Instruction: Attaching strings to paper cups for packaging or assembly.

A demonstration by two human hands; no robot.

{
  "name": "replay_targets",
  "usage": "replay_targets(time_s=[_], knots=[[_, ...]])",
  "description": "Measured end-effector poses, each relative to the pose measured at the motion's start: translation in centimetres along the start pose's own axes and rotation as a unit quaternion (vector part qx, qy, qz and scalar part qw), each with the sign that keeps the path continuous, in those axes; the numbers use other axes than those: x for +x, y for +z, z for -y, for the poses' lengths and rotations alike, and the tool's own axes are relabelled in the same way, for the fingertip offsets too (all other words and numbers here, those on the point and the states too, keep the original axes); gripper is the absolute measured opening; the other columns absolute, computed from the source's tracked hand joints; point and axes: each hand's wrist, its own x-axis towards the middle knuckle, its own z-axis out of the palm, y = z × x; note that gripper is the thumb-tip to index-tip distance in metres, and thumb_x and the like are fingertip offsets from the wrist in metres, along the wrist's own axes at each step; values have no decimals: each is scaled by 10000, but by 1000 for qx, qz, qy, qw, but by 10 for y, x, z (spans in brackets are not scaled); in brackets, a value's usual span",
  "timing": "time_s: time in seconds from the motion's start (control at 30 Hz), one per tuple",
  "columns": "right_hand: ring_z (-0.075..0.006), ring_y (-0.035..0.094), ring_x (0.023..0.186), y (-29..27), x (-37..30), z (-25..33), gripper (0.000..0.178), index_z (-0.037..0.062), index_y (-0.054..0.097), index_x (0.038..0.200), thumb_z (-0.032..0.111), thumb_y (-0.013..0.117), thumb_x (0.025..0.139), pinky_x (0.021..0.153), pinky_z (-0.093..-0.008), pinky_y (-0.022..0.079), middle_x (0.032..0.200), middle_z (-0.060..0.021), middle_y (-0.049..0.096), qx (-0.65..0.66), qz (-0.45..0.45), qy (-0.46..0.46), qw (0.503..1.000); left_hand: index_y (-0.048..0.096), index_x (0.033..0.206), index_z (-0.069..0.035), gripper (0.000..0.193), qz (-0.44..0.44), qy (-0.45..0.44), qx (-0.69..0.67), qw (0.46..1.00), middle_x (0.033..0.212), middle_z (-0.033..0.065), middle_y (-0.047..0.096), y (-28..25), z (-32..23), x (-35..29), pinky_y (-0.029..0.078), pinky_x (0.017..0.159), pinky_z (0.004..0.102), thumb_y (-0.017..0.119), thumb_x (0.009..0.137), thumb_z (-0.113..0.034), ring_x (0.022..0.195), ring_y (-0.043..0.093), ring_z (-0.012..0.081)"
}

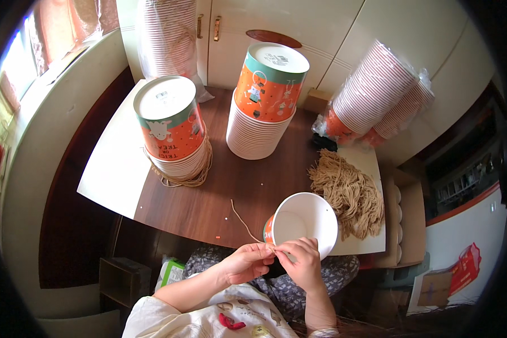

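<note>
A white-lined paper bucket [307, 217] with an orange and green outside lies tilted at the table's front edge, its mouth toward me. At its near side, my left hand [248, 263] pinches a thin tan cord [243, 222] between thumb and fingertips. The cord's loose end curves away across the brown tabletop. My right hand [301, 262] overlaps the bucket's lower rim, its thumb and fingers closed on the same cord close to the left fingertips. Fingers hide the exact spot where the cord meets the bucket.
Upside-down bucket stacks stand at left [172, 121] and centre back [265, 101]; cords loop around the left one. A tan cord bundle [349, 191] lies at right. Plastic-wrapped bucket stacks [374, 90] lean behind it. A cardboard box [408, 219] sits beyond the table's right edge.
</note>
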Motion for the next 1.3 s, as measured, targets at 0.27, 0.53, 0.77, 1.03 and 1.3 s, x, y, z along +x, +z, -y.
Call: replay_targets(time_s=[0.27,0.53,0.77,1.03,1.3], knots=[[-140,540,645,-2,0,-3,170,143,680,795,75,721,644,675,-281,360,720,34,613,-12,14,-42,999,578,938,-56,126,-20,-3,1,1000,840,-38,551,-1,0,0,354,529,169,547,883,-165,712,464,42],[-121,546,679,-3,1,-3,89,142,663,786,125,697,704,690,-282,349,738,55,596,-22,25,-53,998,580,936,-59,124,-43,5,14,999,823,-41,543,2,1,-1,347,525,167,544,885,-166,703,457,35],[-158,583,701,-1,0,-11,63,93,634,752,93,687,718,693,-296,388,749,2,620,74,23,18,997,578,966,-79,132,-30,29,59,997,813,-57,531,3,3,-2,332,537,154,554,881,-178,674,432,24],[-190,589,700,-3,-2,-13,58,31,622,768,63,667,748,665,-282,445,745,-52,625,211,42,132,967,553,934,-40,86,-46,220,293,929,936,-4,541,7,11,2,416,736,202,574,854,-65,842,499,60],[-137,576,693,-4,0,-11,67,-6,600,819,50,629,796,624,-248,453,767,-65,619,287,53,167,942,548,898,-23,53,-19,238,257,936,921,23,557,6,9,6,427,792,223,568,853,-43,878,533,92]])
